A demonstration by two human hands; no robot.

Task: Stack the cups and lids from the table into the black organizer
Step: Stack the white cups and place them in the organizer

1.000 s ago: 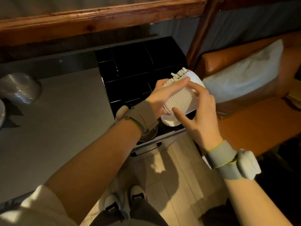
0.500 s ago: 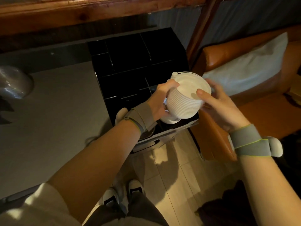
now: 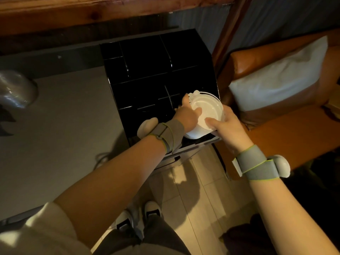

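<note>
A stack of white lids [image 3: 207,109] sits tilted in the front right compartment of the black organizer [image 3: 147,70], its flat top facing up towards me. My left hand [image 3: 187,115] grips the stack's left side, fingers curled over the top rim. My right hand [image 3: 226,124] holds the stack's near right edge, thumb pressed on the top lid. The bottom of the stack is hidden behind my left wrist and the organizer's front wall. The organizer's other compartments look dark.
The organizer stands at the right end of a grey table [image 3: 64,126]. A shiny plastic-wrapped bundle [image 3: 14,87] lies at the table's far left. An orange bench with a white cushion [image 3: 279,74] is right of the organizer. Tiled floor and my shoes [image 3: 138,216] are below.
The lid stack has turned from lying sideways in my hands to top up and has gone down into the organizer's front right compartment. Both hands followed it down.
</note>
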